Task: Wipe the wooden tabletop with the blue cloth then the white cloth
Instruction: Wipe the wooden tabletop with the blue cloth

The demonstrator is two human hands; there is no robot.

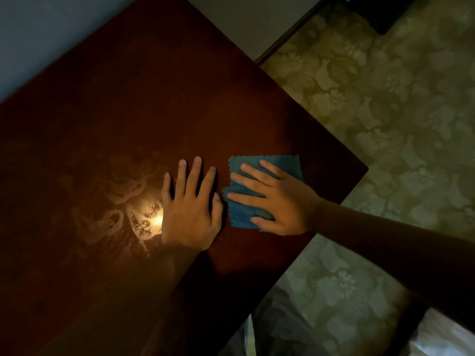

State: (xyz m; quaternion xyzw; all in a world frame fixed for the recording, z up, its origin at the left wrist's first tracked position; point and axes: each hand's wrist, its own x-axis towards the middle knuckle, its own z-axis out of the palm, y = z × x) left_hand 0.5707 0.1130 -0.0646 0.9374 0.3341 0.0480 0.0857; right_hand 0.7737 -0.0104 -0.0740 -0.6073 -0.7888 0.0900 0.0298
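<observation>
A dark reddish wooden tabletop [144, 104] fills the left and middle of the head view. A small blue cloth [241, 211] with zigzag edges lies flat on it near the right edge. My right hand [277, 199] presses flat on the cloth, fingers straight and spread. My left hand [190, 204] rests flat on the bare wood just left of the cloth, fingers straight. No white cloth is in view.
A bright lamp reflection [156, 219] and pale smear marks show on the wood left of my left hand. The table's right edge [334, 214] runs diagonally beside a floral-patterned floor [385, 111]. A grey wall [38, 34] lies beyond the table's far edge.
</observation>
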